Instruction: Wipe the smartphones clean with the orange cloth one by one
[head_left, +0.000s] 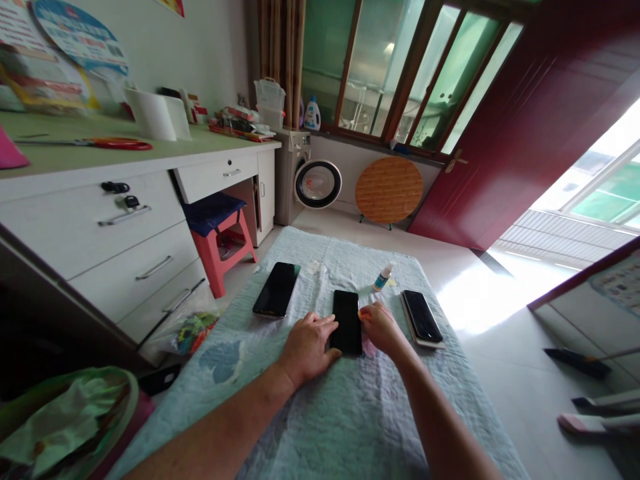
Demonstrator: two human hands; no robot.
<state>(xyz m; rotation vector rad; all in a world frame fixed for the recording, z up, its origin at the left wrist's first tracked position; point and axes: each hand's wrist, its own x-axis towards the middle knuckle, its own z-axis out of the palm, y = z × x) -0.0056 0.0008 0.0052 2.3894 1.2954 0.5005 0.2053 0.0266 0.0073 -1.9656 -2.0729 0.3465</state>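
Bench (pixel 325 248), one, draped in a pale blue quilted cloth (pixel 375 420).

Left hand (pixel 306 343), bare: fingers extended and spread, tips resting on the left side of the central phone, thumb at its near left corner.

Right hand (pixel 383 327), bare: fingers pinched closed on a small orange piece, at the same phone's right edge.

Large black slab-shaped phone (pixel 277 288), near the bench's left edge; far end slanted rightward.

Central black rectangular phone (pixel 347 325), slim, glossy, screen dark. Lies flat about midway between the bench's left and right edges; long axis near to far, one short end facing the far edge. Which end is its top cannot be told.

Dark-screened phone on a pale flat base (pixel 423 317), by the right edge; far end slanted leftward.

White plastic bottle with blue label (pixel 383 277), between central and right-hand phones, toward the far edge.

Small orange piece (pixel 361 314), mostly hidden.
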